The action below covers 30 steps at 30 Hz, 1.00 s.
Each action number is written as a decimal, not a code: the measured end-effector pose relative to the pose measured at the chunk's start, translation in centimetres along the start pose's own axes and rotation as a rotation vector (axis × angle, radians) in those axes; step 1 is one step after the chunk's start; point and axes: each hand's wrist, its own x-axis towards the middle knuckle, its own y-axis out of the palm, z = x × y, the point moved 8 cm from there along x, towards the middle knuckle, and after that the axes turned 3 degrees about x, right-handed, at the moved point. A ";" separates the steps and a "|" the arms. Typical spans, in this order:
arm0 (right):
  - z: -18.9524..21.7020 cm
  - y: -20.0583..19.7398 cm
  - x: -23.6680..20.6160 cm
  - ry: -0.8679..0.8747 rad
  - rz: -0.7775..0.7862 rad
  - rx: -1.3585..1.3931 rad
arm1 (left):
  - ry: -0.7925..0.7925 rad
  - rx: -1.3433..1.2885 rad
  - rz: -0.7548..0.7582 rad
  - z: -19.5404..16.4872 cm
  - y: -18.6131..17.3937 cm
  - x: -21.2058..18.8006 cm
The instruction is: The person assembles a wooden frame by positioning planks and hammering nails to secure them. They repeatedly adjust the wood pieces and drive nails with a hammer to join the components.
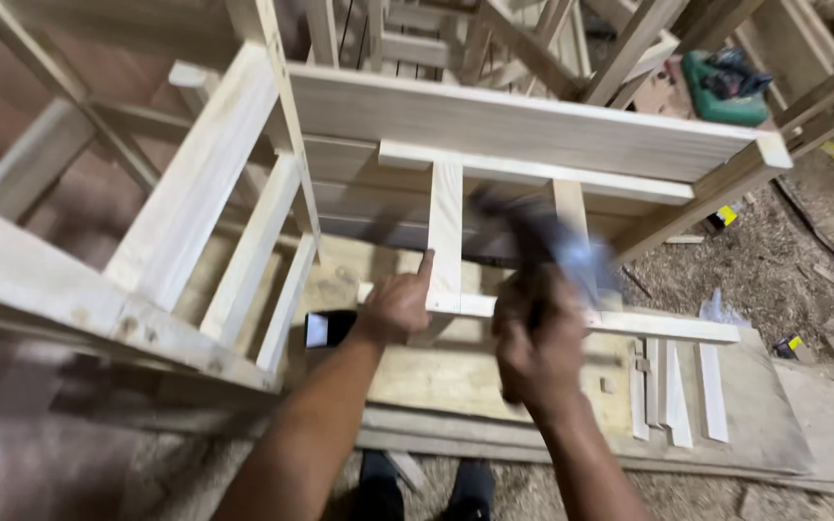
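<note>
A pale unfinished wooden frame (523,125) lies on its side in front of me. My left hand (396,307) rests against a short upright slat (446,232) where it meets a lower rail (668,328), forefinger pointing up along the slat. My right hand (536,347) is closed around a hammer (542,241); its head is motion-blurred just right of that slat, in front of a second slat (569,207).
A plywood board (456,381) lies under the frame with thin wood strips (673,396) on its right end. More wooden frames (41,280) stand at the left and back. A green power tool (721,87) sits far right. Sawdust covers the floor.
</note>
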 end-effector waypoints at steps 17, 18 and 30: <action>-2.6 5.2 -2.6 0.216 0.224 -0.365 | -0.077 0.047 -0.019 -0.2 -0.9 -0.3; -3.7 6.1 -3.1 0.264 0.350 -0.481 | -0.107 0.027 -0.007 0.0 -0.9 -0.3; -17.4 -6.8 1.7 0.662 0.038 -0.450 | -0.078 0.098 0.086 -0.2 1.5 0.5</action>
